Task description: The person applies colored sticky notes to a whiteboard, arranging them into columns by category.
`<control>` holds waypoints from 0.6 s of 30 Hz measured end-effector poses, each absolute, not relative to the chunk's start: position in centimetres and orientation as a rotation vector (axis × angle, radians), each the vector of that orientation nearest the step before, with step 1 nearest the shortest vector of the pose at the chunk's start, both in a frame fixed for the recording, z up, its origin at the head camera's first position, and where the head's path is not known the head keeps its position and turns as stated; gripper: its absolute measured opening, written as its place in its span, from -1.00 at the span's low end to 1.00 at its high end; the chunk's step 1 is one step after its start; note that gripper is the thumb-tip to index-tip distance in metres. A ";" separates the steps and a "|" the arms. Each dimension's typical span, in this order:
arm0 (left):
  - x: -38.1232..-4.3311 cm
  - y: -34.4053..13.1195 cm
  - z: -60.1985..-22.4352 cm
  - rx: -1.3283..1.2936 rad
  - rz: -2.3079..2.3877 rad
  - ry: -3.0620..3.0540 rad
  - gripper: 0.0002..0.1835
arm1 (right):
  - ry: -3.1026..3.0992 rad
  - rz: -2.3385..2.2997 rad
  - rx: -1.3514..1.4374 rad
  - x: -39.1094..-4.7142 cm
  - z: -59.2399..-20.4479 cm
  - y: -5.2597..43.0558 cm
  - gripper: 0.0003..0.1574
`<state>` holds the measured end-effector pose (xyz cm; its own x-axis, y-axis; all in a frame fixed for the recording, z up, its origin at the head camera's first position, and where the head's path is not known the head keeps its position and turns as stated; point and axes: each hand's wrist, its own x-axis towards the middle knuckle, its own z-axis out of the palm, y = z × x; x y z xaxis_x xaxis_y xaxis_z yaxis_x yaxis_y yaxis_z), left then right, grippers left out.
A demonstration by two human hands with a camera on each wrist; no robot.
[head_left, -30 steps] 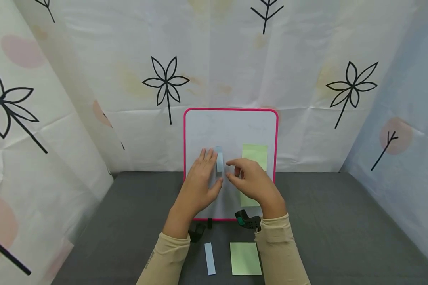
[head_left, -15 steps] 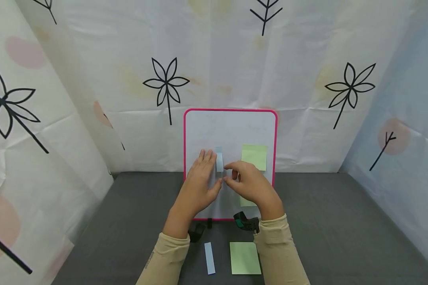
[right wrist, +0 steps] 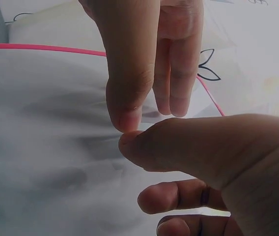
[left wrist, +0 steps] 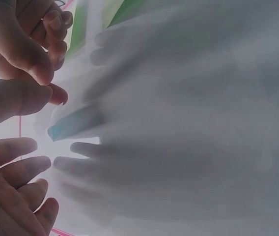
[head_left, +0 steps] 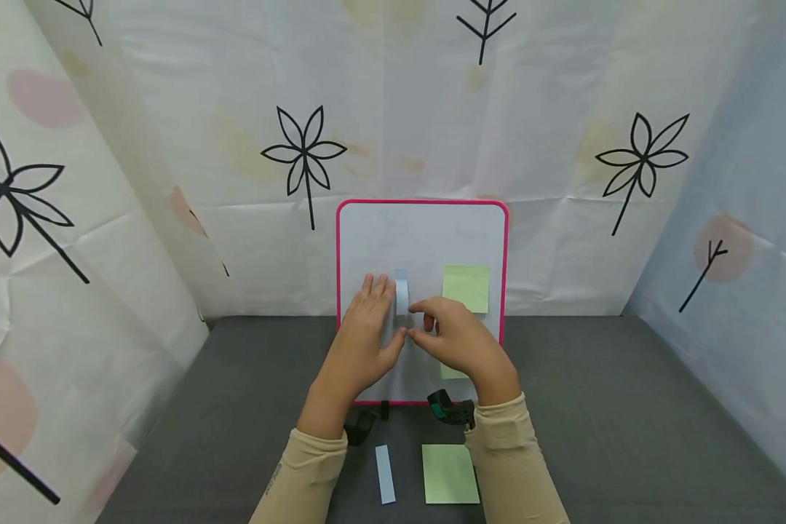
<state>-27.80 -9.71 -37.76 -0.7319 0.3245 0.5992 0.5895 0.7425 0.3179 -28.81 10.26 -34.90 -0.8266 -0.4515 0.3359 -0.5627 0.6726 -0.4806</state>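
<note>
A whiteboard (head_left: 419,236) with a pink rim stands upright in the head view. A light blue paper strip (head_left: 402,295) is on its face between the hands; its lower end lifts off the board in the left wrist view. My left hand (head_left: 360,338) lies just left of the strip, fingers straight and pointing up. My right hand (head_left: 461,338) is on the other side, its index finger and thumb bent and apart, with nothing visible between them. In the right wrist view the two thumb tips meet. A green sticky note (head_left: 468,286) is up on the board, above my right hand.
Another green note (head_left: 454,371) low on the board is mostly covered by my right hand. On the dark table (head_left: 236,437) in front lie a loose blue strip (head_left: 385,474) and a green square note (head_left: 450,474). A patterned cloth backdrop (head_left: 393,94) encloses the table.
My right hand has shifted slightly left and down, bringing its fingertips close to the strip's lower end and the left thumb. The left hand has stayed nearly still.
</note>
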 end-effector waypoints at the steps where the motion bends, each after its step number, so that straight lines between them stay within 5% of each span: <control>1: -27.8 -9.7 -37.8 -0.692 -0.681 -2.419 -0.20 | -2.700 0.868 0.827 -28.8 -34.9 10.2 -0.55; 18: -26.9 -10.1 -38.0 -0.673 -0.709 -2.437 -0.21 | -2.686 0.868 0.848 -28.4 -34.8 10.1 -0.60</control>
